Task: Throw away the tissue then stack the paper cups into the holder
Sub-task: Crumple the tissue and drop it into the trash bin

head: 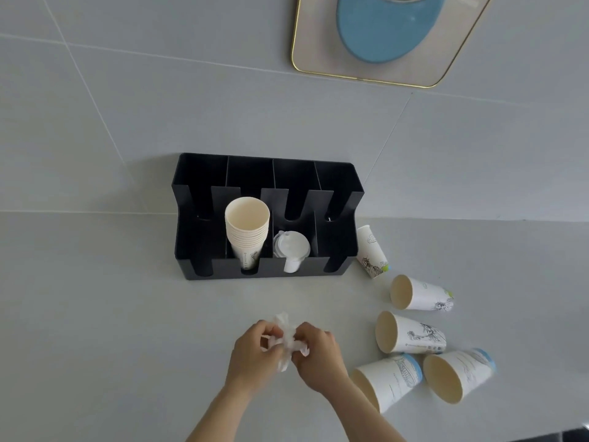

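A crumpled white tissue (286, 334) is bunched between my left hand (253, 355) and my right hand (318, 355), both closed on it above the grey counter. Behind them stands the black cup holder (191, 250) with several slots. One slot holds a stack of paper cups (247, 232), the slot to its right holds white lids (291, 247). Several loose paper cups lie on their sides at the right: one beside the holder (371, 252), others nearer me (420, 293), (411, 334), (390, 379), (459, 374).
The grey counter (95, 314) meets a grey tiled wall (127, 106) behind the holder. A gold-framed mirror (376, 78) hangs at the upper right, reflecting a blue cap brim. A dark strip, perhaps the counter edge (567, 437), shows at the bottom right.
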{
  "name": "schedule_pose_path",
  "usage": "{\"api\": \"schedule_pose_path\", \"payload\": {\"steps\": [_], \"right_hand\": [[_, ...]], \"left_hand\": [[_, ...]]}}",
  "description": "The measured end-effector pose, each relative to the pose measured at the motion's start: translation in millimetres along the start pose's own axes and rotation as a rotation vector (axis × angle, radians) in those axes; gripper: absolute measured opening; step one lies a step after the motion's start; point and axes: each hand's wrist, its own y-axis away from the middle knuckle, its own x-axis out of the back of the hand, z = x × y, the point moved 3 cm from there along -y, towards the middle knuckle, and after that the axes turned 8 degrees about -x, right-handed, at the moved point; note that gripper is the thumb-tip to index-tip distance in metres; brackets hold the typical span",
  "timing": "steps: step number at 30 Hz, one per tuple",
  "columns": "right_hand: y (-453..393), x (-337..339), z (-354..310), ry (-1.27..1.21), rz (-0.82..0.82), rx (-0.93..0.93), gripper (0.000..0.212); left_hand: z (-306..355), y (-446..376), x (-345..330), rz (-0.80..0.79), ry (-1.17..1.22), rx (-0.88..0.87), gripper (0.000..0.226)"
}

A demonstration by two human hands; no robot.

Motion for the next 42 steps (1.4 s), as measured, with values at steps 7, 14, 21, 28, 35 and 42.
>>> {"api": "schedule_pose_path", "payload": {"steps": [7,14,21,28,35,42], "right_hand": [[0,21,3,-0.152,0.032,-0.076,0.038],[5,42,-4,-0.339,-0.087,-0.039,0.022],[16,75,-14,-0.582,-0.383,0.057,0.018],[4,103,21,-0.642,-0.284,0.008,0.011],[-10,99,47,-0.546,-0.249,-0.012,0.018],[6,61,29,-0.478,-0.448,0.069,0.037]], "left_hand": [[12,6,0,-0.059,0.042,-0.150,0.045],[15,6,-4,0.055,-0.102,-0.262,0.024],[36,10,-16,0.201,-0.040,-0.134,0.015],[67,23,-55,0.264,-0.116,-0.106,0.040],[72,45,-83,0.244,0.045,-0.051,0.033],[47,81,-61,0.377,0.127,0.074,0.021]]}}
